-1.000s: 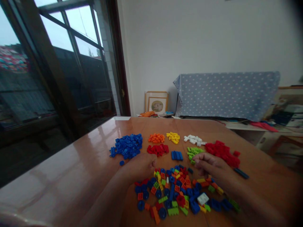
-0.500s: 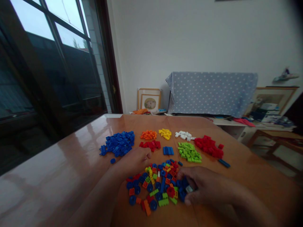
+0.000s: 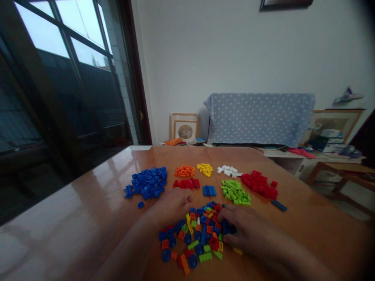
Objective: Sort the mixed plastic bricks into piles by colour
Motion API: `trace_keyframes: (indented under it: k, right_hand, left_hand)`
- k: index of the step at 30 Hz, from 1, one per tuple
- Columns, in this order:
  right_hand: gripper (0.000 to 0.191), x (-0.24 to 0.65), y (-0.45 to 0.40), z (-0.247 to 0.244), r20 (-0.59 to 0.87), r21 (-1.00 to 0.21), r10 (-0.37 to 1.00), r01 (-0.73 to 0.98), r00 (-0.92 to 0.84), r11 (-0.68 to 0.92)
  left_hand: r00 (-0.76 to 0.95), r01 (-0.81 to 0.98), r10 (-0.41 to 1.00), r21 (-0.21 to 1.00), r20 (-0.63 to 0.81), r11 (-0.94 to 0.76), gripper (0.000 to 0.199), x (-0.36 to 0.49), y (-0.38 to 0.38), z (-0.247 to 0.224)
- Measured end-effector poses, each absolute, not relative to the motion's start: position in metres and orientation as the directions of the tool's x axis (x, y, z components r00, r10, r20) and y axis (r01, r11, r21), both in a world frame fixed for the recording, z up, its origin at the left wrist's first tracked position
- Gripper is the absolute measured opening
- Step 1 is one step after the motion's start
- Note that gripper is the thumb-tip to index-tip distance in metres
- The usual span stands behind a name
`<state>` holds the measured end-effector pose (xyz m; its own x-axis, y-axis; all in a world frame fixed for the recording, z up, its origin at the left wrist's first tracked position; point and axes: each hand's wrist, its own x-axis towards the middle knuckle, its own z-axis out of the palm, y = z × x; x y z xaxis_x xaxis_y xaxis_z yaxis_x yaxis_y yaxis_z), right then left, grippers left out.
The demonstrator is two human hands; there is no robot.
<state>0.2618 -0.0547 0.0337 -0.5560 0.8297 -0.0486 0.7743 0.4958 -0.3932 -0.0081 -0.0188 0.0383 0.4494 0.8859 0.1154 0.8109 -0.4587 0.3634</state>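
A mixed pile of small bricks and blue wheels lies between my hands. My left hand is closed at the pile's upper left edge, just below a row of red bricks; anything in its fingers is hidden. My right hand curls round dark blue pieces at the pile's right side. Beneath that hand a yellow piece shows. Beyond the hands are sorted heaps: blue, orange, yellow, white, lime green and red, plus blue strips.
The brown table shines on its left side. A single blue round piece lies by the blue heap, and a dark blue bar by the red one. A wooden stool stands at the right.
The view has tilted up slightly. My left hand has shifted a little right. The fingers of my right hand have drawn closer round the blue pieces, and a yellow piece now shows beneath that hand.
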Motion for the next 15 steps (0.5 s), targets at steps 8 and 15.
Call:
trace_keyframes:
  k: [8,15]
  right_hand:
    - [0.009,0.26,-0.043,0.004,0.008,-0.408,0.809,0.737,-0.587,0.539]
    - [0.012,0.264,-0.033,-0.013,0.045,-0.54,0.809,0.667,-0.586,0.513]
  left_hand:
    - [0.514,0.763,0.851,0.397,0.107,-0.51,0.014,0.009,-0.035,0.044]
    - [0.578,0.69,0.8,0.427,0.161,-0.584,0.015,0.02,-0.046,0.046]
